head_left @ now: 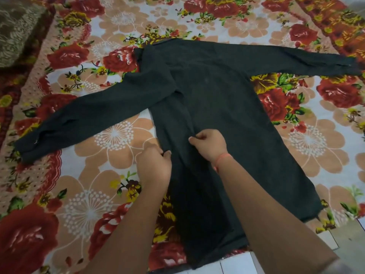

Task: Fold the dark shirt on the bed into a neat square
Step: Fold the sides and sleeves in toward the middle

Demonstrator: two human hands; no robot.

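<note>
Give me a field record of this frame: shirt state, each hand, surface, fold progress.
shirt: dark shirt lies spread out, collar at the far end
sleeves: both sleeves stretched out to the sides, not folded in
left hand: left hand grips the left edge of the shirt body
right hand: right hand pinches a crease mid-body; pink thread band on the wrist
surface: floral bedsheet
progress: early; no square yet
</note>
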